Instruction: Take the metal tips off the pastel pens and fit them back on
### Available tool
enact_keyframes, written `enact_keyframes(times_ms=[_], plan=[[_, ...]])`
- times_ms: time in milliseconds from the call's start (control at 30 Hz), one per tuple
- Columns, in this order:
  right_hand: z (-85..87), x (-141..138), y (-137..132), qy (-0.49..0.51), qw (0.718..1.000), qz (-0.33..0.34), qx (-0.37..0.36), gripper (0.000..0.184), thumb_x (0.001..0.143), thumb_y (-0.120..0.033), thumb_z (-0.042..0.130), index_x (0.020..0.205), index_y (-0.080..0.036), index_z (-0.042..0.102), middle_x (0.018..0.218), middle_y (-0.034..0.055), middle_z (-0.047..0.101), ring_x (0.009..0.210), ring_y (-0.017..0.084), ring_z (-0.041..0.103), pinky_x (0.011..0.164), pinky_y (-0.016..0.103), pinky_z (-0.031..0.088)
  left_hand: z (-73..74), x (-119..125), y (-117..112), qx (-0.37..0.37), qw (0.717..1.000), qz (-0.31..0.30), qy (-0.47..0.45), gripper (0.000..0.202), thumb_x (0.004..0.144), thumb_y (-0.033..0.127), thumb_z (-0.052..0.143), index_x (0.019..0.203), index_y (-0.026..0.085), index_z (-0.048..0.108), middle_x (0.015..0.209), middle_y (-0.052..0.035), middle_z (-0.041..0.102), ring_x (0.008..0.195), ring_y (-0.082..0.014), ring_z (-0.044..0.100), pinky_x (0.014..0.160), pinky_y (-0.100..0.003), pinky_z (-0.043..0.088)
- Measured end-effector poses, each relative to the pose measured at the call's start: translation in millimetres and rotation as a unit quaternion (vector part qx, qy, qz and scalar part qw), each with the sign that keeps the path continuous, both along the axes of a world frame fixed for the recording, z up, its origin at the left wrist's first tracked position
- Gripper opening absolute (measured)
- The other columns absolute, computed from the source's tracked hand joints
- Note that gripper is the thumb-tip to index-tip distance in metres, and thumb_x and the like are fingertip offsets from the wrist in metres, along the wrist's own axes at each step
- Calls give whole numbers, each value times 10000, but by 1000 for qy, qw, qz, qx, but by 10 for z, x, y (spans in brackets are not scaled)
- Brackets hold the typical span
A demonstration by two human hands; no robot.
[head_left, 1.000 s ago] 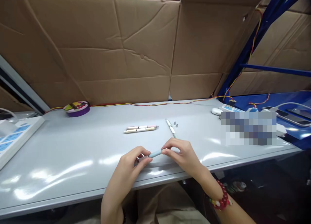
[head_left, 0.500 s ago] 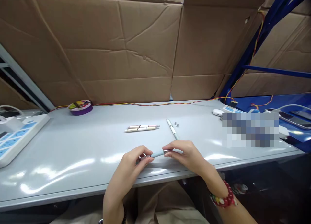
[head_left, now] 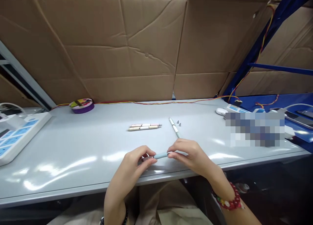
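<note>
Brown, creased cardboard sheeting (head_left: pixel 146 55) fills the top of the frame, above a glossy pale-grey table (head_left: pixel 73 143) across the middle. At lower centre, the person's bare left hand (head_left: pixel 137 163) and bare right hand (head_left: pixel 188 153) are both clamped, thumb against fingers, on a slim light-blue pen barrel (head_left: pixel 160 155) bridging them above the table's front part. Just right of centre, a white-and-pale-green pen (head_left: pixel 174 127) lies slantwise beside two tiny grey cone-shaped tips (head_left: pixel 180 124).

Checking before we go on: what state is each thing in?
Blue pen, held in both hands; completeness unclear
Left hand, pinching it
Right hand, pinching it
Two pens, side by side
Lone pen, lying aslant
Grey tips, loose beside it
Purple disc, lying flat
Left power strip, charger on it
</note>
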State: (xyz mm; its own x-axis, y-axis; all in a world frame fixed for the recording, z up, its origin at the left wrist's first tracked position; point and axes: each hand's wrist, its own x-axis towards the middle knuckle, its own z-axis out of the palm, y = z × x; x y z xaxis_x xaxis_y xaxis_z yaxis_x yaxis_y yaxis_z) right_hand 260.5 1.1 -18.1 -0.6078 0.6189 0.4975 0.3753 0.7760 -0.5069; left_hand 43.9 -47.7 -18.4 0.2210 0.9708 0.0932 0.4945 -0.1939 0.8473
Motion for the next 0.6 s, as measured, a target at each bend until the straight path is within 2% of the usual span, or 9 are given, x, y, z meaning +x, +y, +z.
enact_keyframes(times_ms=[100, 167, 200, 267, 333, 367, 433, 600], plan=[[-25, -27, 5, -43, 999, -21, 7, 422, 946, -353, 393, 613, -176, 582, 531, 6, 544, 551, 125, 491, 524, 234, 364, 3, 13, 1, -4, 1000, 1, 4, 130, 863, 347, 521, 831, 234, 576, 806, 21, 604, 740, -147, 537, 660, -240, 400], [-23, -38, 2, -58, 997, -40, -11, 486, 960, -360, 335, 560, -178, 544, 493, -4, 497, 507, 119, 462, 509, 238, 352, 9, 22, 2, -2, 1000, 4, 7, 129, 863, 348, 521, 830, 236, 576, 813, 23, 606, 748, -148, 540, 666, -240, 402], [-16, -40, -3, -57, 997, -49, -29, 453, 953, -368, 353, 602, -179, 567, 512, -5, 514, 510, 120, 474, 515, 238, 362, 12, 25, 4, 2, 1000, 5, 8, 129, 866, 346, 517, 831, 237, 576, 819, 23, 607, 753, -148, 542, 671, -241, 403], [3, -38, -17, -38, 995, -48, -77, 252, 905, -379, 477, 832, -191, 629, 637, -1, 605, 583, 128, 544, 568, 237, 415, 13, 30, 8, 13, 1000, 5, 12, 125, 873, 335, 505, 837, 238, 574, 830, 22, 609, 759, -148, 543, 675, -242, 406], [12, -38, -35, -2, 993, -20, -117, 217, 849, -347, 582, 1018, -214, 606, 811, 14, 668, 702, 141, 607, 652, 243, 462, 8, 35, 12, 27, 999, 4, 23, 116, 877, 321, 498, 844, 241, 575, 840, 19, 610, 759, -151, 542, 680, -246, 414], [9, -41, -42, 17, 992, -5, -126, 217, 839, -326, 599, 1028, -219, 606, 860, 19, 679, 743, 146, 621, 683, 247, 472, 4, 37, 13, 33, 999, 5, 28, 114, 878, 321, 498, 849, 244, 576, 845, 16, 611, 758, -153, 541, 678, -249, 420], [-6, -58, -53, 50, 991, 3, -124, 129, 852, -300, 583, 932, -213, 634, 856, 24, 688, 753, 149, 630, 682, 247, 478, -4, 42, 9, 48, 998, 13, 34, 117, 875, 334, 502, 858, 250, 581, 852, 8, 611, 758, -161, 539, 668, -254, 436], [-46, -136, -76, 89, 988, -50, -114, 157, 846, -329, 586, 796, -186, 628, 714, 9, 667, 639, 130, 599, 575, 222, 443, -15, 58, -32, 83, 995, 33, 36, 105, 874, 331, 511, 865, 251, 579, 863, 1, 594, 781, -160, 544, 652, -238, 460]])
